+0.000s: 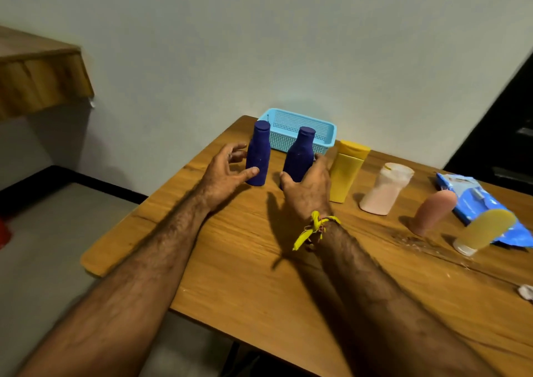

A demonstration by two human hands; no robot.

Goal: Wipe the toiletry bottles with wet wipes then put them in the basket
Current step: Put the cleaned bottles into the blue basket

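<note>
- Nearest the camera, two bare forearms reach forward over the wooden desk [245, 284]; the right wrist carries a yellow thread band [313, 226].
- At the right edge of the desk lies a small crumpled white scrap [526, 291].
- The right hand [307, 187] wraps its fingers around the lower part of the right dark blue bottle [300, 154], which stands upright on the desk.
- The left hand [227, 171] is spread, fingers loose; its thumb touches the side of the left dark blue bottle [258, 153], also upright, but the hand does not close on it.
- To the right, a row of bottles stands on the desk: a yellow bottle [346, 171] just beside the right hand, then a pale pink bottle [385, 189], a peach bottle [434, 212], and an amber bottle [484, 229] on its white cap.
- Behind the last two lies a blue wet wipes pack [467, 192].
- Farthest back, against the wall, a light blue basket [300, 129] sits at the desk's far edge, just behind the two blue bottles.
</note>
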